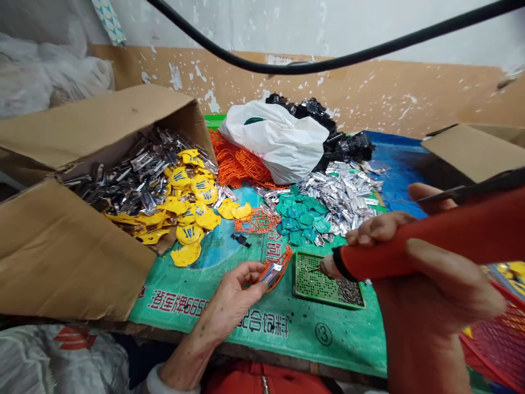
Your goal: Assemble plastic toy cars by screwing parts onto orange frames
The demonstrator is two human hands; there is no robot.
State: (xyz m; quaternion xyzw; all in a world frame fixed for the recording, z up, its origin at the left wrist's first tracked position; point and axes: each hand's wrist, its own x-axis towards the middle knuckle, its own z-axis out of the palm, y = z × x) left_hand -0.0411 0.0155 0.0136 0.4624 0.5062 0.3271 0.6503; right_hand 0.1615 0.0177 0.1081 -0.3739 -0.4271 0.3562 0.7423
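My left hand (241, 287) pinches an orange mesh piece (284, 262) together with a small silvery packaged part (272, 273), just left of a green tray. Closed around a red power screwdriver (381, 257), my right hand (435, 284) holds the tool at the right, its tip over the green tray (328, 302). The tray has a grid of holes and a heap of small screws (349, 291) at its right end. Behind my left hand lie a small black part (241, 239) and another orange mesh piece (257, 221).
Yellow pieces (191, 232) spill from a cardboard box (82, 246) at the left. Teal pieces (301, 213), silvery packets (348, 197), a white bag (279, 142) and black parts (348, 146) lie behind. A red basket (498, 339) stands at the right; a black cable (262, 67) hangs above.
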